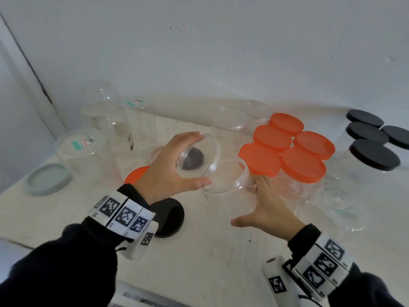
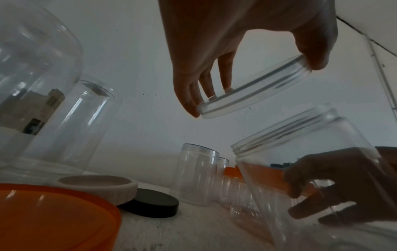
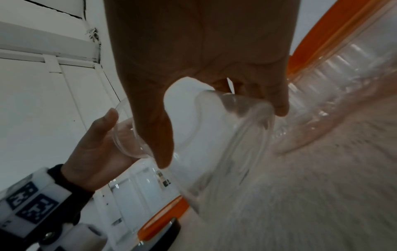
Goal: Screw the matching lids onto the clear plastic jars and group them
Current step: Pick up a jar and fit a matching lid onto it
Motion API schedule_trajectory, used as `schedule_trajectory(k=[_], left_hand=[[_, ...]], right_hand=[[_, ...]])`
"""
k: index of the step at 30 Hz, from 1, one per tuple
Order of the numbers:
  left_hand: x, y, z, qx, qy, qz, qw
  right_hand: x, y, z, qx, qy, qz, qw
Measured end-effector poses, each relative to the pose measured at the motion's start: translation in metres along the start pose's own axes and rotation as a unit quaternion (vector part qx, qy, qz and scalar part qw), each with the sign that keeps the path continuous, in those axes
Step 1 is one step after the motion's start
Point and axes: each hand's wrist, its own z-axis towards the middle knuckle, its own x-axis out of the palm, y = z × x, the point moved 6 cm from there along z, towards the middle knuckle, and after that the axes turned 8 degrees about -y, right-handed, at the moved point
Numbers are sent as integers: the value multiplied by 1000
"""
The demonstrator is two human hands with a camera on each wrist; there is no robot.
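Right wrist view: open jar blurred, half behind right hand.

The open clear plastic jar stands on the white table, and all places here are given from it. Just to its right stand five clear jars with orange lids, touching one another, and further right four jars with black lids. Behind it are two clear-lidded jars; to its left an orange lid, nearer a black lid, far left a grey lid.
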Motion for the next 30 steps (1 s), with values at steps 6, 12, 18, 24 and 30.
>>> schedule_trajectory(k=[6, 12, 18, 24, 30], left_hand=[[19, 2, 0, 19, 51, 29, 998], [36, -3, 2, 7, 104, 32, 994], [58, -17, 8, 37, 151, 68, 985], [78, -22, 16, 85, 211, 147, 963], [80, -19, 18, 70, 252, 160, 952]], right_hand=[[6, -18, 1, 22, 49, 95, 994], [6, -28, 3, 30, 50, 134, 989], [6, -28, 8, 30, 39, 190, 981], [4, -24, 9, 13, 30, 184, 982], [5, -23, 10, 7, 20, 173, 985]])
